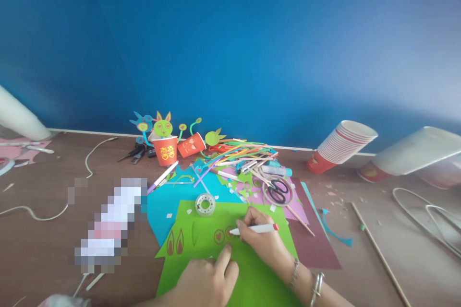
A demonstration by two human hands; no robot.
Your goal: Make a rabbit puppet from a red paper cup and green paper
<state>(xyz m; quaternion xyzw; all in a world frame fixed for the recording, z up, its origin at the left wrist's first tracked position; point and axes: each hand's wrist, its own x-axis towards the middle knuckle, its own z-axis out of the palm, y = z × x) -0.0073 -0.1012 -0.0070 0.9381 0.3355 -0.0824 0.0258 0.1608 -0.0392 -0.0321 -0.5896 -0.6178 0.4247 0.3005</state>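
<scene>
A green sheet of paper (252, 278) lies in front of me. On it are drawn two pointed ear shapes (175, 242) on the left and two circles (219, 236) in the middle, the left one with a heart inside. My right hand (261, 235) pinches a white marker with a red end (257, 229), its tip at the right circle and partly hiding it. Just below the circles, my left hand (209, 276) rests on the paper with the index finger stretched out and nothing held. A roll of clear tape (205, 205) sits by the sheet's upper edge.
Behind the sheet lie blue paper (162, 220), maroon paper (317, 244), scissors (278, 189) and a heap of coloured sticks (245, 151). Red paper cups with green paper figures (164, 151) stand at the wall. Stacked cups (342, 148) and a wooden stick (378, 249) are at right.
</scene>
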